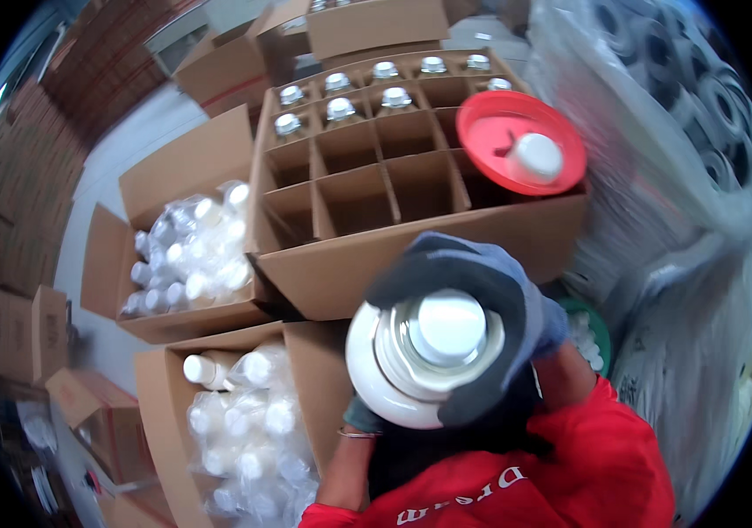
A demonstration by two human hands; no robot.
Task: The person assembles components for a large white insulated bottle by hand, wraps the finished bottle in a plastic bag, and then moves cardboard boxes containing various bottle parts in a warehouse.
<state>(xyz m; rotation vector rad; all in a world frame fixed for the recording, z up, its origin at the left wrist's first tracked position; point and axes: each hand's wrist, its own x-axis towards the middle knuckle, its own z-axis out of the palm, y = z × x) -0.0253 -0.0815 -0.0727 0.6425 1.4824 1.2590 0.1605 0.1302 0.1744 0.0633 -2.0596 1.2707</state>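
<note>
A white bottle point(374, 370) with a white cap point(447, 326) stands before my chest, seen from above. My right hand point(517, 282), in a grey-blue glove with dark grip patches, wraps around the bottle's neck and shoulder just beside the cap. My left hand point(361, 416), in a greenish glove, is close under the bottle's left side. The bottle hides its fingers. Past the bottle, a divided cardboard carton point(411, 242) holds several silver-capped bottles point(341, 109) in its far rows. On its right corner rests a red round dish point(479, 132) with a white cap point(537, 156) in it.
Two open boxes at left hold plastic-wrapped white bottles point(244, 418) and more white-capped bottles point(191, 255). Clear plastic sheeting point(658, 290) covers stacked rolls at right. A green tub point(600, 334) with small white pieces sits behind my right arm. Stacked cartons point(15, 185) line the far left.
</note>
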